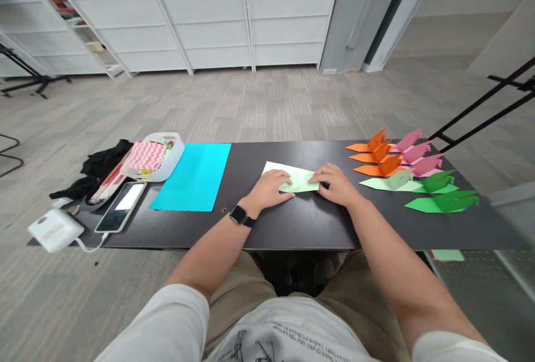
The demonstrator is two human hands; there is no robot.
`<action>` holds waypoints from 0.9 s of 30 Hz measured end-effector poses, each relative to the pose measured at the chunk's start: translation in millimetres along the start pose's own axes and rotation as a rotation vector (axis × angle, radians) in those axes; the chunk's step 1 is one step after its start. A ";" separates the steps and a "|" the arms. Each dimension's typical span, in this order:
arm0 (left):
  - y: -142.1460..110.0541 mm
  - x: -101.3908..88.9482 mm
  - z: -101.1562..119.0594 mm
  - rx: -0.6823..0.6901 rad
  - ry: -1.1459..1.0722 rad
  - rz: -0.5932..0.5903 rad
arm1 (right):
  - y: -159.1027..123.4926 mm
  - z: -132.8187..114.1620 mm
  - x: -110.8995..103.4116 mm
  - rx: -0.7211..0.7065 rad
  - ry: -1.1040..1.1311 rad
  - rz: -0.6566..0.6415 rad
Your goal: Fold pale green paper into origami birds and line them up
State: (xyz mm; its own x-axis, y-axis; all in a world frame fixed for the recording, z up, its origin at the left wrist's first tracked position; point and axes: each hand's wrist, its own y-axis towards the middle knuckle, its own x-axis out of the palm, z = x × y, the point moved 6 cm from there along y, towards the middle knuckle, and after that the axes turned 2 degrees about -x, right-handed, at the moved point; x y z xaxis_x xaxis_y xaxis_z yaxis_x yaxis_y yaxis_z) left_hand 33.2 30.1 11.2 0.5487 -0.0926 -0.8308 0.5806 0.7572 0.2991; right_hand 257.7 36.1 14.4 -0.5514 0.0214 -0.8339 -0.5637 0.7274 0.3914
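A pale green sheet of paper [297, 179], partly folded, lies on the black table [301, 222] in front of me. My left hand [271, 188], with a dark watch on its wrist, rests flat on the paper's left part, fingers stretched toward the fold. Pressing on the paper's right edge is my right hand [336, 182], its fingers curled down onto it. Both hands touch the paper and neither lifts it.
A cyan sheet [193, 177] lies to the left. Further left are a white tray [161, 155] of patterned papers, a phone [121, 206], a white box [55, 229] and black cloth [104, 161]. Folded orange [374, 155], pink [418, 155] and green [438, 192] paper figures stand at right.
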 end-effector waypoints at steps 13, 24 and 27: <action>-1.1 -1.4 7.4 -0.038 0.004 -0.040 | 5.4 2.5 -4.9 0.075 0.049 0.056; 1.4 4.7 0.1 -0.060 0.014 -0.062 | 13.6 12.8 11.9 0.225 0.004 0.094; 2.0 4.7 -0.9 -0.075 0.022 -0.060 | 15.4 13.7 15.1 0.250 -0.032 0.105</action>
State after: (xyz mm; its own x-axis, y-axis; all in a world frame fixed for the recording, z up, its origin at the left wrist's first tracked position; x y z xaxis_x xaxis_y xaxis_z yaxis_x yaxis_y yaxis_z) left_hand 36.4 31.7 7.5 0.5007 -0.1256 -0.8565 0.5648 0.7972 0.2133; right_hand 249.1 57.0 2.5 -0.5767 0.1246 -0.8074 -0.3327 0.8668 0.3714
